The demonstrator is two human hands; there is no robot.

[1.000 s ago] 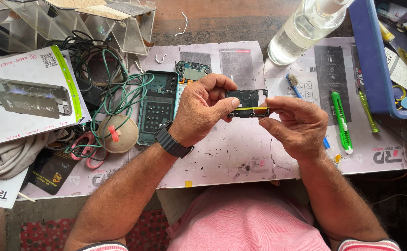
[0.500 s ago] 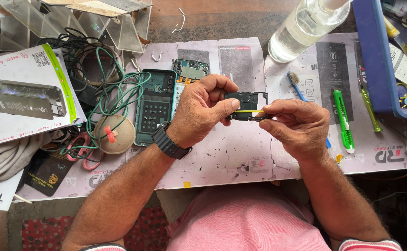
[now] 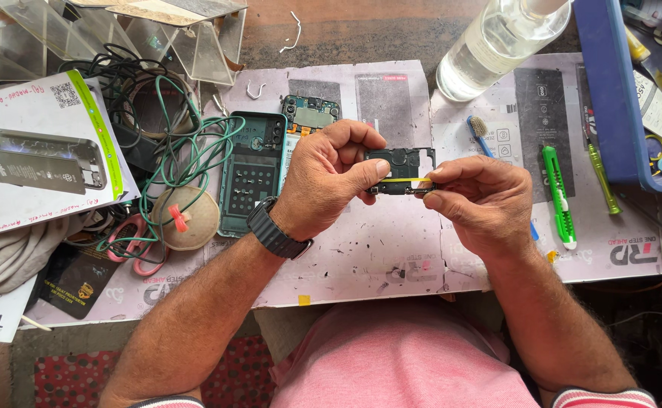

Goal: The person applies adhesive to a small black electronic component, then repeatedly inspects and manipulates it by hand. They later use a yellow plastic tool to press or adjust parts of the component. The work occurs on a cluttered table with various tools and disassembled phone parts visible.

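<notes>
My left hand (image 3: 329, 177) pinches the left end of a small black phone cover plate (image 3: 401, 164) held above the work mat. My right hand (image 3: 478, 200) grips the plate's right end, its thumb and forefinger on a thin yellow strip (image 3: 408, 180) running along the plate's lower edge. A black watch sits on my left wrist. Just left of my hands lies an opened phone: its dark green back shell (image 3: 251, 172) and the circuit board (image 3: 308, 115) beside it.
A clear liquid bottle (image 3: 497, 47) lies at the back. A blue brush (image 3: 479, 134), green cutter (image 3: 557, 195) and green screwdriver (image 3: 599, 175) lie right, by a blue tray (image 3: 612, 98). Green wires (image 3: 187, 155), a white box (image 3: 36, 155) and clear stands (image 3: 81, 34) crowd the left.
My hands have stayed together on the plate; the view has shifted slightly. The yellow strip remains pinched along the plate's lower edge.
</notes>
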